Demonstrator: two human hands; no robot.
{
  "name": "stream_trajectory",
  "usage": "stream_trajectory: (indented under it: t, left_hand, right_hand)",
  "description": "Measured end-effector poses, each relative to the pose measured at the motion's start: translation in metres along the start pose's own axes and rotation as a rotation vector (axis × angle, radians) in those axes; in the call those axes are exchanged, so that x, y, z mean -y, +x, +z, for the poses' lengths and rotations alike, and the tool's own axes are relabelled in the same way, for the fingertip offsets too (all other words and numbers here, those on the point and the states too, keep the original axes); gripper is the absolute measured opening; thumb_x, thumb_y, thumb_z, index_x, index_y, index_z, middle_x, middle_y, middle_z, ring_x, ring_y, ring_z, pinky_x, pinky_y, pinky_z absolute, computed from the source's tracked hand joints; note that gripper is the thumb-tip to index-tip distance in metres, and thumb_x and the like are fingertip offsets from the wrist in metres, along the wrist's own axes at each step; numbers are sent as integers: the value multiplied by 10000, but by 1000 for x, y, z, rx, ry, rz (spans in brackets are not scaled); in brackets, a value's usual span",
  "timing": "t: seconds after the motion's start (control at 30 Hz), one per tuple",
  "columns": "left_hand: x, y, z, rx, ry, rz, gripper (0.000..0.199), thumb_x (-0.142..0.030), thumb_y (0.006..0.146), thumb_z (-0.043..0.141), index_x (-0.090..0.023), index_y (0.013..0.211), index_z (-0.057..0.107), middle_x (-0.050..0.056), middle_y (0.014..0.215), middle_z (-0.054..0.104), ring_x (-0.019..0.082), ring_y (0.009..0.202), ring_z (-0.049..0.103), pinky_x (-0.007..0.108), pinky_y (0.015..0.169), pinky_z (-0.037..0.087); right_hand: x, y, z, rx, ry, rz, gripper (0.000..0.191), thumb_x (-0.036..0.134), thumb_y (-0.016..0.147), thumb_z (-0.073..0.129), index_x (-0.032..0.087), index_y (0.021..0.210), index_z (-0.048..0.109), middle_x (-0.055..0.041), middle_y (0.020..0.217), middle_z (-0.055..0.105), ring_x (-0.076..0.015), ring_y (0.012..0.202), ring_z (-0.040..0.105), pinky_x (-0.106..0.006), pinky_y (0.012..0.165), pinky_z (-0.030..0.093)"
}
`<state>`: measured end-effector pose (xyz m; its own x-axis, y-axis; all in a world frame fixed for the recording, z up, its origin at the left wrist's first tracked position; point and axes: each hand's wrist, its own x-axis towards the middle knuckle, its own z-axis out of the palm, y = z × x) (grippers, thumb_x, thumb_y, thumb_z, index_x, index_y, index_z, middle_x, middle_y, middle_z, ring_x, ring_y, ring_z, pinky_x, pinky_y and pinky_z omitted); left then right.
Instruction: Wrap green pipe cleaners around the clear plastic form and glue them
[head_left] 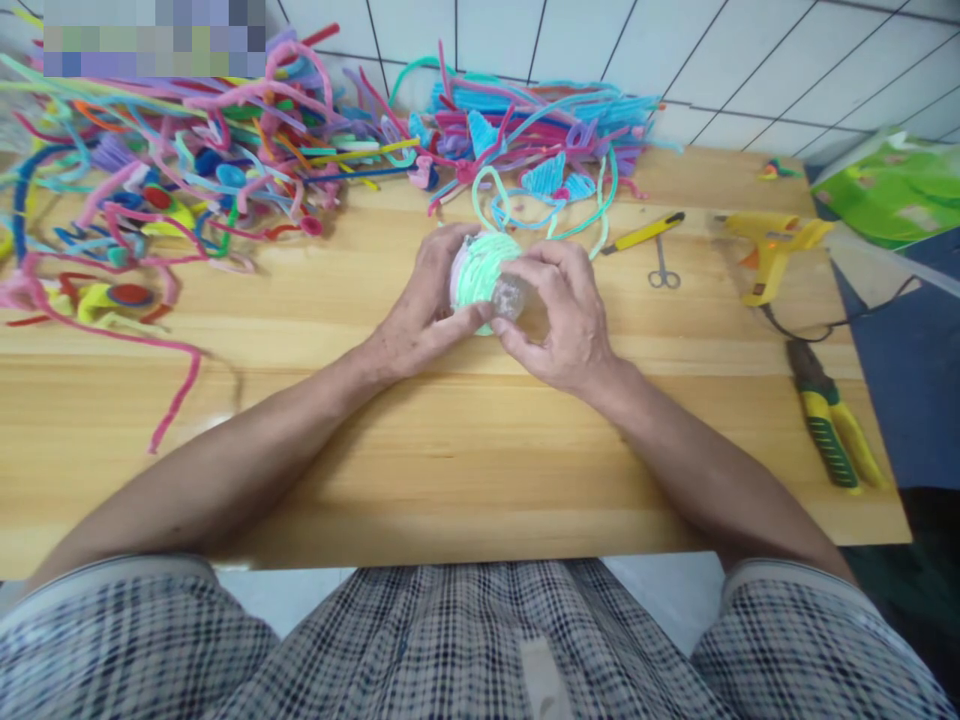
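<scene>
Between my two hands, above the middle of the table, is a rounded form wrapped in pale green pipe cleaner (480, 270), with a pinkish-white side and a clear or greyish part at its right end. My left hand (431, 305) is closed around its left side, thumb along the near edge. The fingers and thumb of my right hand (566, 315) pinch its right end, over the clear part. A loose pale green pipe cleaner loop rises behind it. What the clear part is made of, I cannot make out.
A tangle of coloured pipe cleaners (247, 150) fills the back left. Blue pipe-cleaner pieces (544, 180) lie behind my hands. To the right are a yellow utility knife (641, 235), small scissors (664, 272), a corded glue gun (772, 255) and pliers (829, 420). A green bag (892, 190) stands beyond the table.
</scene>
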<state>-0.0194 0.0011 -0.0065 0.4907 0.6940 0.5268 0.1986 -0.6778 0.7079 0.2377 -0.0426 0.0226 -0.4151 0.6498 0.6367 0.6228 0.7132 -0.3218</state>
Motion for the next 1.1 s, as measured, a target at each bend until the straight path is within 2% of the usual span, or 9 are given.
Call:
stream_trajectory:
  t: [0.27,0.37,0.43,0.5,0.67,0.77,0.83,1.0,1.1]
  left_hand:
    - [-3,-1,2,-21,-34,-2,847,-768,1072,727,-325,1731,433,157,1775,525,421,1702,493,649,1466,396]
    - [-10,-1,5,-63,-114,-71,791,-775,1087,705,-314,1682,461,144,1700,589,392,1616,579,622,1385,508]
    - [-18,0,5,-78,-179,-130,694,-755,1114,682,-326,1622,486,107,1590,654,336,1474,673,554,1259,614]
    - [-25,1,5,-86,-212,-183,612,-728,1129,686,-325,1558,517,76,1514,672,288,1359,711,502,1175,650]
    - [-28,2,5,-105,-219,-180,613,-719,1114,722,-308,1531,540,88,1544,647,302,1430,678,524,1273,599]
    - [-23,1,8,-119,-245,-147,625,-725,1097,739,-336,1543,537,87,1539,646,307,1402,702,527,1229,630]
    - [-21,0,10,-127,-268,-143,646,-743,1083,747,-340,1541,533,91,1523,655,308,1374,720,521,1195,649]
    - [-24,1,12,-123,-313,-165,668,-758,1065,766,-330,1522,534,93,1454,687,303,1325,748,506,1151,672]
    - [-25,2,10,-126,-315,-175,654,-746,1068,769,-319,1505,536,93,1430,696,300,1317,746,498,1136,678]
  right_hand:
    - [7,0,3,-67,-22,-1,529,410,1057,718,303,1558,587,-134,1451,671,-361,1349,702,-653,1170,634]
    - [10,0,3,-74,-37,-17,537,394,1044,720,306,1556,585,-126,1436,671,-356,1326,711,-645,1145,645]
    - [14,1,3,-75,-54,-35,534,380,1037,722,306,1549,589,-119,1419,681,-354,1306,721,-636,1119,657]
    - [17,2,3,-80,-68,-55,516,388,1040,725,304,1534,602,-117,1401,692,-352,1294,729,-623,1100,667]
    - [16,-2,7,-86,-42,-40,547,451,1069,723,280,1566,573,-138,1451,691,-365,1333,724,-657,1172,636]
    - [12,-6,10,-32,21,26,621,512,1064,727,273,1606,542,-155,1538,666,-411,1438,690,-737,1262,569]
    - [12,-7,9,-6,10,38,611,501,1059,732,276,1597,549,-154,1531,672,-419,1438,693,-748,1257,569]
    - [19,-4,4,-77,-116,-64,554,423,1057,729,268,1564,568,-146,1412,710,-372,1282,740,-649,1123,657]
    - [20,-2,4,-71,-141,-59,542,424,1059,732,268,1557,585,-144,1402,723,-354,1258,745,-616,1107,671]
